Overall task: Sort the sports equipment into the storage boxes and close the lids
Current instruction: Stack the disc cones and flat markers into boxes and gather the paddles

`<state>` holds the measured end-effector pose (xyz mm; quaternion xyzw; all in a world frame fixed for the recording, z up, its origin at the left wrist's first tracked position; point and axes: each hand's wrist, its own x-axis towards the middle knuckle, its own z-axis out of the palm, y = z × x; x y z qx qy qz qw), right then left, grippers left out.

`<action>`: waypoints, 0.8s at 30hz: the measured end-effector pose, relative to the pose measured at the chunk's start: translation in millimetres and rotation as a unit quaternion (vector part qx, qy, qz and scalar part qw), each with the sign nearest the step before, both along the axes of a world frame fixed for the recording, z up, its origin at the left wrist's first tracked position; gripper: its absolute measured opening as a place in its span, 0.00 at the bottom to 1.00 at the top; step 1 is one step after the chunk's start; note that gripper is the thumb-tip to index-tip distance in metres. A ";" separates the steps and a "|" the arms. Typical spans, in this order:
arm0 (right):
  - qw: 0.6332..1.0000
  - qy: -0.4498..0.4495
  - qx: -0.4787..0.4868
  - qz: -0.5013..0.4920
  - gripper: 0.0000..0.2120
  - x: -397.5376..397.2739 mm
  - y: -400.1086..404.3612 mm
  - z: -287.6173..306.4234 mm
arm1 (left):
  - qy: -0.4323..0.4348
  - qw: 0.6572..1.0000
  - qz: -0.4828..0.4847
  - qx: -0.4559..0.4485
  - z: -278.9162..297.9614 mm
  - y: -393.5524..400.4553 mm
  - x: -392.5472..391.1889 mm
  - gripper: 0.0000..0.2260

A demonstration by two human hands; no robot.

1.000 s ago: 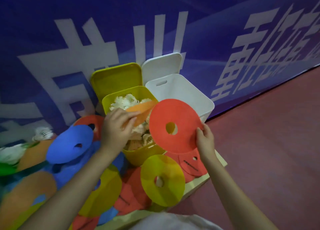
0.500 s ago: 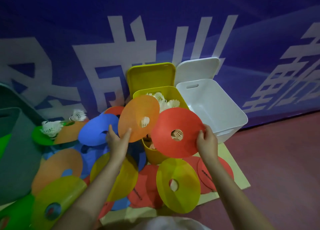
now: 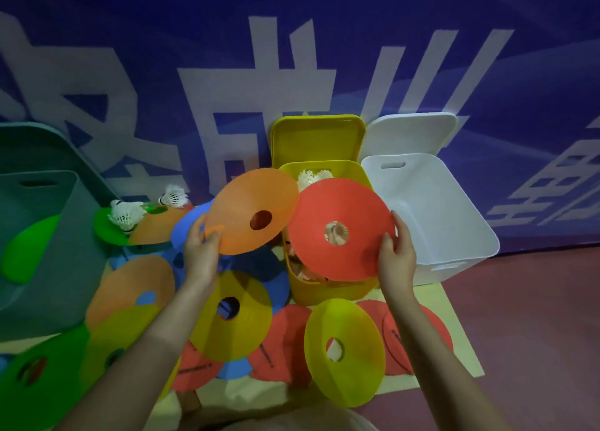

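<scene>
My left hand (image 3: 200, 252) pinches the lower edge of an orange disc cone (image 3: 250, 210), held up in front of the yellow box (image 3: 328, 289). My right hand (image 3: 396, 255) grips the right edge of a red disc cone (image 3: 341, 229) over that box. The yellow box stands with its lid (image 3: 316, 138) up and shuttlecocks (image 3: 313, 177) inside. Beside it on the right stands the white box (image 3: 454, 229), lid (image 3: 409, 135) open, with nothing visible in it. A grey-green box (image 3: 48, 242) at the left holds a green disc.
Several disc cones in yellow (image 3: 345, 351), red, blue, orange and green lie heaped on a pale mat (image 3: 454, 333) in front of the boxes. Two shuttlecocks (image 3: 125, 214) rest on discs at the left. A blue banner wall (image 3: 194, 57) stands behind; red floor (image 3: 535, 333) lies to the right.
My left hand has lifted the orange disc out of the yellow box and turned it upright. The view has swung left, and the grey-green box has come into sight. The red disc stays held.
</scene>
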<state>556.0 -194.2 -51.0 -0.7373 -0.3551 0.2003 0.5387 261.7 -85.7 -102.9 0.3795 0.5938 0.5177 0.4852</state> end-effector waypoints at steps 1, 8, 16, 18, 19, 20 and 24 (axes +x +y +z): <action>1.000 -0.007 0.003 0.006 0.21 -6.7 6.4 2.5 | -0.003 1.000 0.007 0.011 3.5 3.5 -11.6 0.22; 0.996 0.047 0.047 0.054 0.20 -113.3 49.9 11.4 | -0.051 0.992 0.106 0.038 36.7 23.2 -135.0 0.21; 0.988 0.124 0.028 0.087 0.20 -317.6 75.9 -27.1 | 0.074 0.989 0.117 0.058 67.6 30.9 -327.3 0.22; 0.988 0.134 0.016 0.081 0.20 -356.4 81.8 -28.6 | 0.165 0.977 0.116 0.065 68.8 38.5 -377.6 0.20; 0.988 0.133 0.013 0.077 0.21 -372.2 84.8 -28.5 | 0.204 0.970 0.113 0.061 67.9 41.2 -399.6 0.20; 0.988 0.133 0.009 0.073 0.22 -386.6 87.6 -29.4 | 0.246 0.962 0.110 0.047 65.0 43.7 -419.7 0.20; 0.989 0.138 -0.020 0.054 0.23 -426.8 90.5 -40.1 | 0.366 0.930 0.024 -0.005 44.1 52.9 -465.9 0.20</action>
